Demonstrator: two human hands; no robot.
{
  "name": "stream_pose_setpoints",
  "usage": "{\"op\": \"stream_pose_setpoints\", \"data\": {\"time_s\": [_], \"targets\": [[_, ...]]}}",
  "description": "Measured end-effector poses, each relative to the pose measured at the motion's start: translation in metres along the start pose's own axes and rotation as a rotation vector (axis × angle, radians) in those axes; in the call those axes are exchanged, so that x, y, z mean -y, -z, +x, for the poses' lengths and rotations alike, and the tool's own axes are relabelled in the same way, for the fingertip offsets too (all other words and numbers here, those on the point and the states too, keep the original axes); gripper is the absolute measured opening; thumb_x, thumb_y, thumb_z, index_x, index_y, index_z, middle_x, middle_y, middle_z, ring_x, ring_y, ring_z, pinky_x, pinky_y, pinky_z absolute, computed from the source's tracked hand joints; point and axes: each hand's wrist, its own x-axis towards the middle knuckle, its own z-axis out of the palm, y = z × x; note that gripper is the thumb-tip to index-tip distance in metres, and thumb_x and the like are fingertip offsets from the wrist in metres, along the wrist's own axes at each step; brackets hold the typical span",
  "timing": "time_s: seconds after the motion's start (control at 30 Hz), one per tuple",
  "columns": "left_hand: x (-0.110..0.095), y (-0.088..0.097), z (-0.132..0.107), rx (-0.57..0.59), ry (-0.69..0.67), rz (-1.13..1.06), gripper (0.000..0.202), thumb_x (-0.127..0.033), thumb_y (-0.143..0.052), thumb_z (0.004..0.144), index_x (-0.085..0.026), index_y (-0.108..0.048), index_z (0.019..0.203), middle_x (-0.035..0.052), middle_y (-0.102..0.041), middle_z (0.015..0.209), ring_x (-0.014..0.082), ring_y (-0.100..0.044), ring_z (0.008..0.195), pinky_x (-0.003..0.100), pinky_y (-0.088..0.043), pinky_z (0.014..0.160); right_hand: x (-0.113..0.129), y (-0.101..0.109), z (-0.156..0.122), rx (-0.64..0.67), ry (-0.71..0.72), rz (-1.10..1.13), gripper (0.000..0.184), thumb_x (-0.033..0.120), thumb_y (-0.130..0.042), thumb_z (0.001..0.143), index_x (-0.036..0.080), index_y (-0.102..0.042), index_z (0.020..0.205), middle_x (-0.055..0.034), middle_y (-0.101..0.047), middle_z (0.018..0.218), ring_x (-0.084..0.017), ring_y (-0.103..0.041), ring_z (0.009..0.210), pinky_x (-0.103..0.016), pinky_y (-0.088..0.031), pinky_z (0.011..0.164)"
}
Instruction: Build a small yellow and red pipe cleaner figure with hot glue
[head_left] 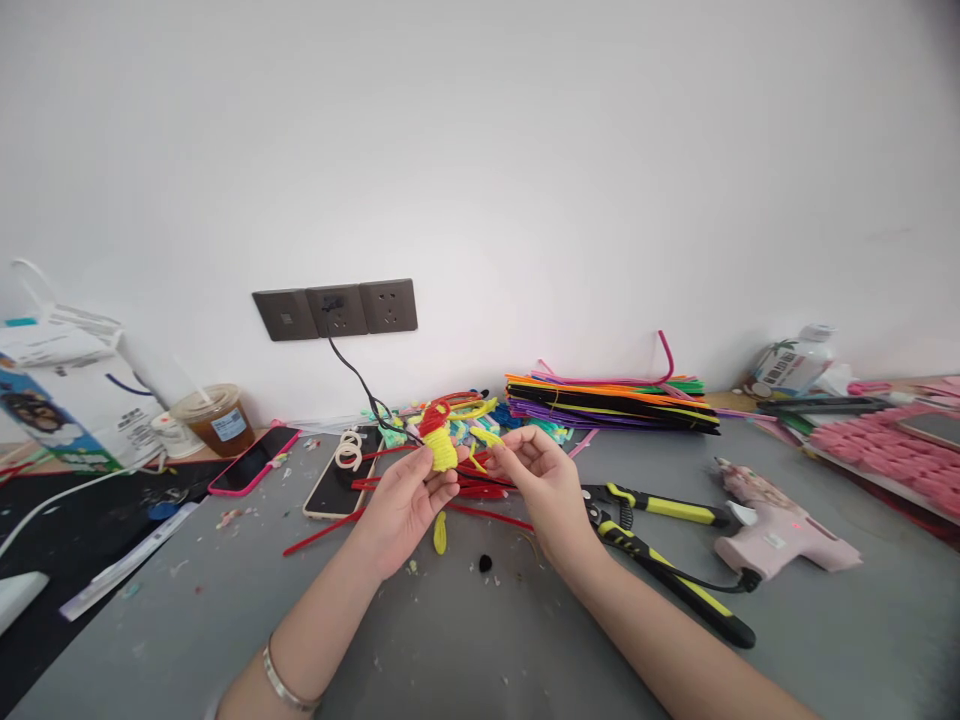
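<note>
Holding one yellow-and-red piece (442, 450), left hand (401, 505); pinching one yellow strip (487, 438), right hand (549, 490); one glue gun (780, 535) on table (450, 650).

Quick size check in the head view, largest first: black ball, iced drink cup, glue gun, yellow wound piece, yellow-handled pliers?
1. Glue gun and yellow-handled pliers: too alike to rank
2. Iced drink cup
3. Yellow wound piece
4. Black ball

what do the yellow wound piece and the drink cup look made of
The yellow wound piece looks like soft, matte chenille or yarn, going by its fuzzy ridges. The drink cup looks like smooth clear plastic, since brown liquid shows through its side.
</note>
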Motion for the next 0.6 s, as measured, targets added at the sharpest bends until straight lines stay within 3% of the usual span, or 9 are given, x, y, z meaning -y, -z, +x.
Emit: {"op": "stream_pose_setpoints", "data": {"time_s": [0.17,0.4,0.6], "targets": [[-0.002,-0.001,-0.004,0.101,0.042,-0.040,0.027,-0.026,-0.075,0.084,-0.011,-0.074,0.107,0.0101,-0.073,0.101,0.0122,-0.065,0.075,0.025,-0.060,0.070,0.003,0.000,-0.002,-0.007,0.088,-0.055,0.033,0.047,-0.082,0.072,0.020,-0.066,0.083,0.0002,-0.063,0.072,-0.016,-0.062,0.067,-0.031,-0.055,0.069],[-0.007,-0.004,-0.012,0.291,0.135,-0.051,0.026,-0.027,-0.070,0.088,-0.011,-0.072,0.109,0.0062,-0.066,0.093,0.0102,-0.059,0.071,0.025,-0.057,0.069,0.011,-0.005,-0.010,-0.011,0.300,-0.078,0.023,0.032,-0.075,0.081,0.022,-0.055,0.076,0.0003,-0.054,0.077,-0.014,-0.052,0.068,-0.026,-0.047,0.058],[-0.003,-0.004,-0.015,0.321,0.142,0.063,0.023,-0.030,-0.068,0.090,-0.013,-0.075,0.105,0.0090,-0.067,0.099,0.0125,-0.061,0.075,0.027,-0.054,0.071,0.013,-0.006,-0.017,0.050,0.359,-0.154,0.020,0.017,-0.062,0.085,0.023,-0.047,0.073,0.0012,-0.050,0.073,-0.015,-0.049,0.068,-0.025,-0.042,0.056]]}}
